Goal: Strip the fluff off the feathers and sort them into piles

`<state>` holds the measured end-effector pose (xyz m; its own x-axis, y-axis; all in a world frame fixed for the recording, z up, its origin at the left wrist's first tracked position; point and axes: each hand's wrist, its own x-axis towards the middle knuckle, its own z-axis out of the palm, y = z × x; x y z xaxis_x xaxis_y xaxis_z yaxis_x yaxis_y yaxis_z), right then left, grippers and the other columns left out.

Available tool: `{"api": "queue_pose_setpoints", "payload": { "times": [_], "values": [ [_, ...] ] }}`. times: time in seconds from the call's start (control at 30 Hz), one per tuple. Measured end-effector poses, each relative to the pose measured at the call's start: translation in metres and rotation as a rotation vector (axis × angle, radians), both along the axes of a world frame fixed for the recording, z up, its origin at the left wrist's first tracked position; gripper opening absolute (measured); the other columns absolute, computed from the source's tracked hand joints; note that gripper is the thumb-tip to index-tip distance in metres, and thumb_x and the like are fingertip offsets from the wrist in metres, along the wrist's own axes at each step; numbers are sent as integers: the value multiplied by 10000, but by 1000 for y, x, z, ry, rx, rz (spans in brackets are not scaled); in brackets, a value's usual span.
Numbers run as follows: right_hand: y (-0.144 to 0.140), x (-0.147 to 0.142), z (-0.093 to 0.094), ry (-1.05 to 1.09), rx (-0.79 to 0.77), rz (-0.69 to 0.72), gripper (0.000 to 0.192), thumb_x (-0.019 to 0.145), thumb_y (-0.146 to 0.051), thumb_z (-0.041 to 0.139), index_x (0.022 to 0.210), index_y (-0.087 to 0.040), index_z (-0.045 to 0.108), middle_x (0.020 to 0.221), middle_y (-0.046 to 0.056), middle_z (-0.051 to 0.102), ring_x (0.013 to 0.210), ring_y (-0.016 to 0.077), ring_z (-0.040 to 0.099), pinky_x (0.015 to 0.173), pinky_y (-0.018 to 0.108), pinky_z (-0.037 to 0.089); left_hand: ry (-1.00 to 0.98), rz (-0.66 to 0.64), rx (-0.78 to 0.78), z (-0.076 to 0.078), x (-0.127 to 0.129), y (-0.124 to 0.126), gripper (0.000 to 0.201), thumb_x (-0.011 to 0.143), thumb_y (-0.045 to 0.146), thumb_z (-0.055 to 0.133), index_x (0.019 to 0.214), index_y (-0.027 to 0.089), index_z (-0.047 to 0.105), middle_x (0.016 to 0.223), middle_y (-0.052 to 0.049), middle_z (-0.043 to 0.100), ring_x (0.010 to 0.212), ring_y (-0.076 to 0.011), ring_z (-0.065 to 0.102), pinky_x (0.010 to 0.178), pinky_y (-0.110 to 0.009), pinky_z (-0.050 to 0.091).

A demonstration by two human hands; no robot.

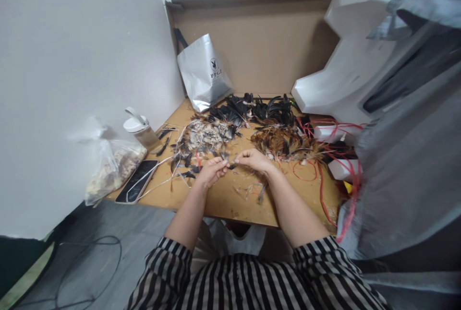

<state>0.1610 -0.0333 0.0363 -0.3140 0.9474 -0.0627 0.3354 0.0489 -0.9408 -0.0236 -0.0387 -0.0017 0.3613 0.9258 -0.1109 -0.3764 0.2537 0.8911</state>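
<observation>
My left hand [213, 171] is closed in a pinch on a small dark feather [224, 152], whose blurred tip stands up above the fingers. Close beside it, my right hand [254, 160] is also pinched shut, its fingertips just short of the left ones; what lies between them is too small to make out. Beyond the hands are heaps of feathers: pale mottled ones [209, 133] to the left, brown ones [284, 143] to the right, and long black ones [248, 108] at the back. Loose dark feathers [185, 161] lie left of my left hand.
A phone [137, 181], a plastic bag [115, 168] and a lidded cup [142, 130] stand along the left edge. A silver bag [203, 72] leans at the back. Red string [320, 190] trails down the right side, near white foam pieces [344, 168] and grey cloth [414, 156].
</observation>
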Motion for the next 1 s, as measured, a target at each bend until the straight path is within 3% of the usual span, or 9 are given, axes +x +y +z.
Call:
{"api": "queue_pose_setpoints", "payload": {
  "times": [0.33,0.5,0.57,0.8,1.0],
  "values": [
    [-2,-6,-2,70,-3,33,302,564,-406,622,673,-125,644,554,-12,564,482,64,415,494,196,319,-61,52,-26,-1,0,2,220,600,233,680,673,113,511,713,-42,624,515,-49,528,444,-133,384],
    [3,-19,-8,397,107,-424,290,621,-424,577,709,-149,598,466,-44,464,415,60,339,444,202,274,-173,168,-33,-6,-2,8,189,615,186,668,712,121,519,859,-60,639,661,-81,594,514,-145,433],
    [3,-29,-11,474,99,-495,284,615,-425,581,698,-153,586,462,-43,452,412,62,336,434,203,275,-193,185,-41,-7,-3,9,181,617,173,665,707,122,516,837,-54,643,645,-77,594,513,-143,434],
    [-6,-63,-20,549,8,-373,239,563,-359,636,668,-149,594,615,-4,584,545,88,494,569,228,395,-144,161,-37,-6,0,8,184,627,201,660,704,126,511,692,-34,639,622,-93,604,480,-136,419],
    [-4,-59,-23,573,-46,-320,235,521,-294,684,676,-148,585,561,-30,566,502,68,483,524,201,366,-111,147,-18,-6,1,8,204,618,220,668,700,118,512,644,-24,621,582,-84,595,478,-132,422]
  ]
}}
